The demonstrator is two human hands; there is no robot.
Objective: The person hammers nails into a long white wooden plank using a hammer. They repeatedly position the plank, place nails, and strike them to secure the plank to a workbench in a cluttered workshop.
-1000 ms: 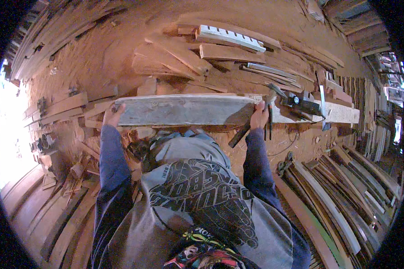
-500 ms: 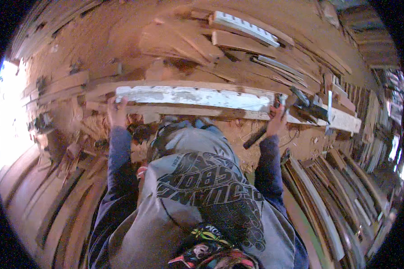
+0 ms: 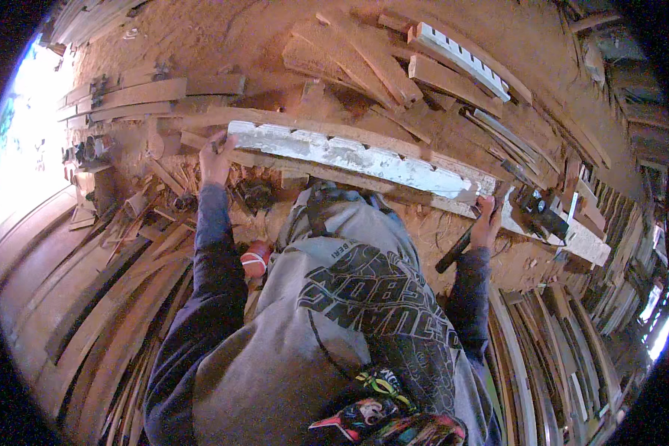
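Observation:
A long wooden board (image 3: 349,157) with worn white paint and small dark notches along its far edge lies crosswise before me on bare timber. My left hand (image 3: 216,157) is closed on its left end, fingers at the corner. At the other end, my right hand (image 3: 486,223) is closed with its fingertips against the board. A tool with a thick dark handle (image 3: 453,253) sticks out of that hand toward my body; its head is hidden or too blurred to name. Just right of this hand, a black power tool (image 3: 543,214) rests on a pale plank (image 3: 587,241).
Beyond the board lie sawdust-covered timbers (image 3: 349,63) and a white notched strip (image 3: 461,59). Stacked planks flank me at left (image 3: 119,320) and right (image 3: 550,349). A red round object (image 3: 256,260) sits beside my left forearm, with wood scraps (image 3: 167,178) near the left hand.
The whole view has turned and shifted, so the board now slants down to the right and appears further right. Both hands stay at its ends; the dark-handled tool remains in my right hand.

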